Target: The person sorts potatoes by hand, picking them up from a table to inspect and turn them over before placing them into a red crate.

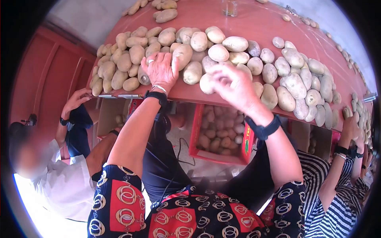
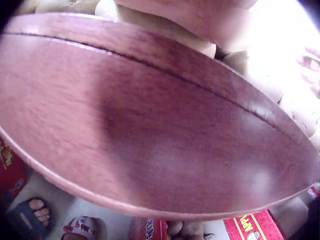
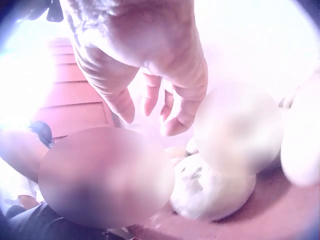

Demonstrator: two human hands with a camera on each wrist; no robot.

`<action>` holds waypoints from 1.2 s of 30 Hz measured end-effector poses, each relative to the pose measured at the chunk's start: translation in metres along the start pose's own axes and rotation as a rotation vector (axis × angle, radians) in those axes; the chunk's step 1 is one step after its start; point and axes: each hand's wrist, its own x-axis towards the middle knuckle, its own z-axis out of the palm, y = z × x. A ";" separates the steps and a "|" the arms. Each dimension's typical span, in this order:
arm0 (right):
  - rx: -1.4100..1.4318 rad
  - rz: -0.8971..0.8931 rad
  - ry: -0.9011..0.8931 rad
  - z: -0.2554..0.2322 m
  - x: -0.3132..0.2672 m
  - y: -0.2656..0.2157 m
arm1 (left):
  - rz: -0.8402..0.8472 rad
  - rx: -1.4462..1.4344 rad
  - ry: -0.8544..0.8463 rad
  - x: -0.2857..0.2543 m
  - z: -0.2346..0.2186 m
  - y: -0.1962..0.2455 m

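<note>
Going easy seems the trick at this red table [image 1: 256, 24]: potatoes [image 1: 198, 42] sit heaped to its near edge, so lifting from the top should stop neighbours rolling off. Left hand [image 1: 161, 70] rests on the pile, thumb spread from fingers; right hand [image 1: 236, 86] hangs nearby (blurry, lol), fingers loosely bent, pinching nothing. Packed potatoes crowd both; a glass [image 1: 229, 8] stands well apart.

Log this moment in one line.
left hand: on potatoes | right hand: above potatoes, holding nothing | red box: below tabletop, potatoes inside
</note>
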 end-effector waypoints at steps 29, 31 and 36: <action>-0.352 -0.226 0.159 0.018 0.064 0.047 | 0.048 -0.038 0.075 0.000 0.017 -0.009; -0.183 -0.104 0.140 0.011 0.061 0.035 | 0.035 -0.034 0.066 -0.002 0.017 -0.010; 0.961 0.000 -0.161 -0.041 0.042 0.020 | 0.027 0.010 0.030 -0.003 0.015 -0.010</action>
